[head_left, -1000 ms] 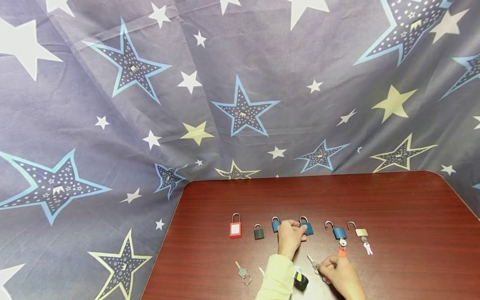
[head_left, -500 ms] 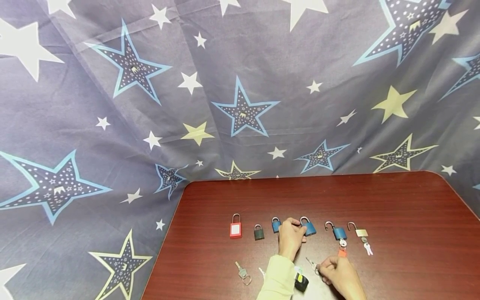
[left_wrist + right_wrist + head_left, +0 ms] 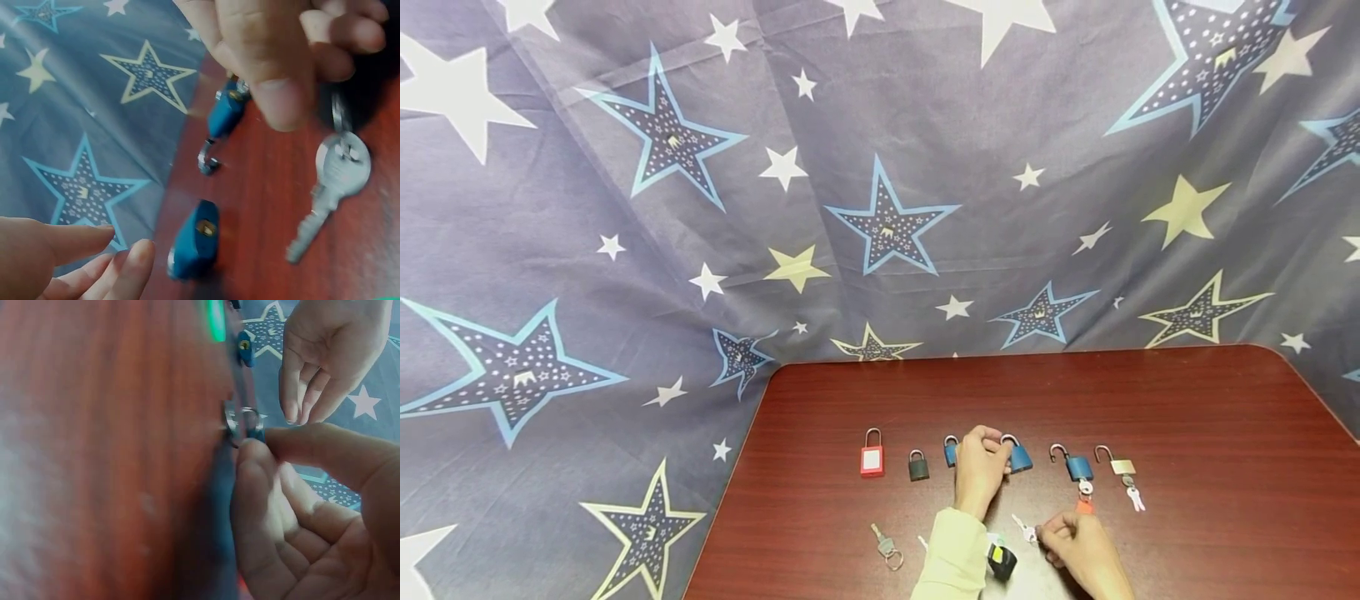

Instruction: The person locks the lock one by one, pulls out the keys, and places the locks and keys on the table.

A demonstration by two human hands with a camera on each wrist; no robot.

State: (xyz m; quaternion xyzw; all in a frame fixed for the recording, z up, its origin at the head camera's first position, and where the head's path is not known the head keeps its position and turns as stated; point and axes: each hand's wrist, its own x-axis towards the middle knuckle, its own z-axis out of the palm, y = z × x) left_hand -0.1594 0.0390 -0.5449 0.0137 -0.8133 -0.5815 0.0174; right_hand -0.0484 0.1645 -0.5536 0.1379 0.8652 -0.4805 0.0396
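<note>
My right hand [image 3: 1084, 550] pinches the ring of a silver key [image 3: 1025, 529] between thumb and forefinger. Its blade points up and left in the head view; the left wrist view shows the key [image 3: 342, 165] hanging under the right thumb. My left hand [image 3: 979, 471] is beside a blue padlock [image 3: 1020, 458] with a closed shackle, fingertips near its left side. In the left wrist view, a small gap separates the left fingertips [image 3: 142, 251] from that padlock [image 3: 195, 244], whose brass keyhole shows. The left palm partly hides a smaller blue padlock [image 3: 951, 451].
Left in the row are a red padlock [image 3: 872, 458] and a dark padlock [image 3: 918, 467]. On the right, an opened blue padlock [image 3: 1078, 468] and brass padlock [image 3: 1122, 467] bear keys. Nearer lie a ringed key [image 3: 886, 546] and a black object [image 3: 1002, 562].
The blue padlock by my left hand has shifted slightly right and tilted, and the left fingers have come away from its face. The key in my right hand has turned a little.
</note>
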